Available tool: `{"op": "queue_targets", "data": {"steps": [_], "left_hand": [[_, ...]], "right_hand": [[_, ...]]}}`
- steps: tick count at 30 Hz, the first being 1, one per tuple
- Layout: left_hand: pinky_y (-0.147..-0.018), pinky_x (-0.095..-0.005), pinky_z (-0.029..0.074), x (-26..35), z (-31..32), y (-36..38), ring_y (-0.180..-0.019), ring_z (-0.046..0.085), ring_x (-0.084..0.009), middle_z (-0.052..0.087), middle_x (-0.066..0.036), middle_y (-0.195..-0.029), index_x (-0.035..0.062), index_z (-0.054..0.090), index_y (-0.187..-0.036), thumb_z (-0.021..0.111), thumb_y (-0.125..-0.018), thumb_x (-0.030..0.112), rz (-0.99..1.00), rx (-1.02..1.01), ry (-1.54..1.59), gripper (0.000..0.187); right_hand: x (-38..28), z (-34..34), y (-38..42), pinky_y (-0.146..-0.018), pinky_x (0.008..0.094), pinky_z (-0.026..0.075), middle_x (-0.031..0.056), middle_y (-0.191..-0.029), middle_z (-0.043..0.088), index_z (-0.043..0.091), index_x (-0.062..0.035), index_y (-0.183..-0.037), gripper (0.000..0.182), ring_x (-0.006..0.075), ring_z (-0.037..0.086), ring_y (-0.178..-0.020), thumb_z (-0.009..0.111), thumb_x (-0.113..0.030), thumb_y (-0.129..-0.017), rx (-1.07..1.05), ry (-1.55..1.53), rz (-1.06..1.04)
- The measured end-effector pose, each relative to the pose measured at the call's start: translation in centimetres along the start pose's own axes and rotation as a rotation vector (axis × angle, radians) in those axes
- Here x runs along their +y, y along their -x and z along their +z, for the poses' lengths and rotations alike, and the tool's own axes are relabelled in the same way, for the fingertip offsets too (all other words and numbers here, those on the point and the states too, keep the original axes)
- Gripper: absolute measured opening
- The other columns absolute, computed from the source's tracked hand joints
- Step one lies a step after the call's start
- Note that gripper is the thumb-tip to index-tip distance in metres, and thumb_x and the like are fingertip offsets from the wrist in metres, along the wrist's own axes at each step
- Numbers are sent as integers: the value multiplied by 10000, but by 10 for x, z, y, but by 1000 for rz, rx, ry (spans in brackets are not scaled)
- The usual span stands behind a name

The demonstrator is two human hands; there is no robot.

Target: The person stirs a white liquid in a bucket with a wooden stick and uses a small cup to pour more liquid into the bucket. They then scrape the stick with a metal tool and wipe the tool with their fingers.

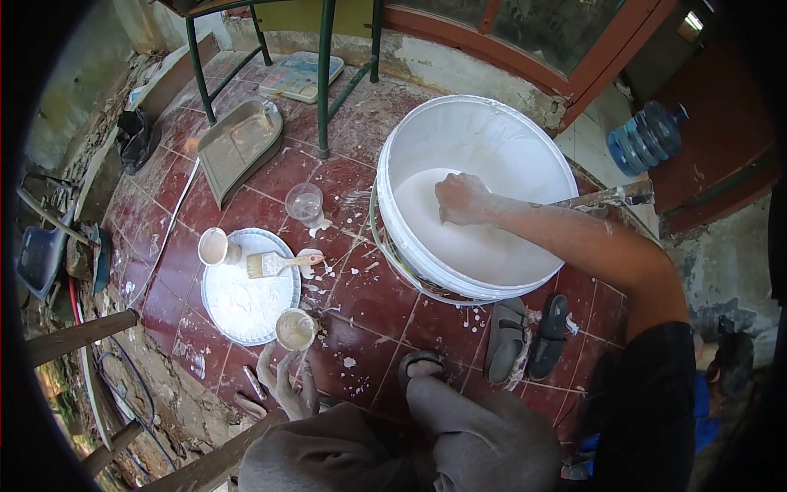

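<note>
My right hand point(463, 199) is closed in a fist inside a big white bucket point(516, 131), over the white paint-like liquid point(422, 189) in it; I cannot tell what is in the fist. Behind my forearm, a paint-smeared flat stick point(611, 197) crosses the bucket's rim. Lower left, my left hand point(287, 389) has its fingers spread, fingertips right at the rim of a small cup point(296, 330) with pale residue. Just beyond lies a round white-coated lid point(246, 291), bearing a paintbrush point(275, 263) and another paint-coated cup point(215, 246).
A clear cup point(305, 203) stands on the splattered red tiles point(361, 271). Sandals point(508, 340) lie below the bucket. Farther back are a dustpan-like tray point(242, 148), a green-legged chair point(326, 82) and a blue water jug point(645, 139). Wooden rails point(86, 336) border the left.
</note>
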State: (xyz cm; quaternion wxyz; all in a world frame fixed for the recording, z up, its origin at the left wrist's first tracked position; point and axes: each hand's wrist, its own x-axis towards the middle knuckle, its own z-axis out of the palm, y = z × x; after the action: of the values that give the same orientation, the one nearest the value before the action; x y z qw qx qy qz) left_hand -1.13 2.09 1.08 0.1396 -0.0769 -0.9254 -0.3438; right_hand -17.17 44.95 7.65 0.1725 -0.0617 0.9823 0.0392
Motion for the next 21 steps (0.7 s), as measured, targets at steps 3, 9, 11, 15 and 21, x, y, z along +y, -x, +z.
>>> {"op": "queue_targets", "data": {"steps": [3,9,11,15,21], "left_hand": [[-1052,-490,316,-5,1,3,-1230,450,-362,493,-189,-1319,45,658,-1053,673,-797,76,3,18,15,258],[-1054,-499,330,-12,1,-1,-1261,438,-366,490,-182,-1328,45,649,-1071,676,-824,98,5,26,13,254],[-1054,-500,334,-10,1,-6,-1267,436,-364,489,-179,-1332,46,647,-1075,677,-832,105,3,37,4,252],[-1047,-485,314,-9,4,-17,-1243,431,-358,489,-178,-1317,74,664,-1063,695,-781,52,7,58,23,285],[-1037,-485,326,-5,6,-21,-1240,437,-358,493,-176,-1311,79,661,-1077,695,-767,44,33,39,9,314]], "right_hand": [[-2,-3,0,-741,463,547,213,-839,683,686,-1,-818,311,364,685,-850,755,-293,-736,8,-7,3],[4,-31,11,-645,403,550,150,-787,700,716,-35,-785,163,300,707,-775,719,-198,-776,172,222,-123],[3,-45,18,-607,395,541,151,-757,693,706,-28,-773,203,288,704,-740,738,-228,-769,239,280,-175],[0,-70,35,-529,356,515,112,-680,682,721,-55,-718,179,243,692,-652,729,-225,-772,187,436,-141],[9,-97,56,-540,359,529,83,-688,693,727,-96,-703,105,231,704,-682,667,-137,-779,186,598,-125]]}}
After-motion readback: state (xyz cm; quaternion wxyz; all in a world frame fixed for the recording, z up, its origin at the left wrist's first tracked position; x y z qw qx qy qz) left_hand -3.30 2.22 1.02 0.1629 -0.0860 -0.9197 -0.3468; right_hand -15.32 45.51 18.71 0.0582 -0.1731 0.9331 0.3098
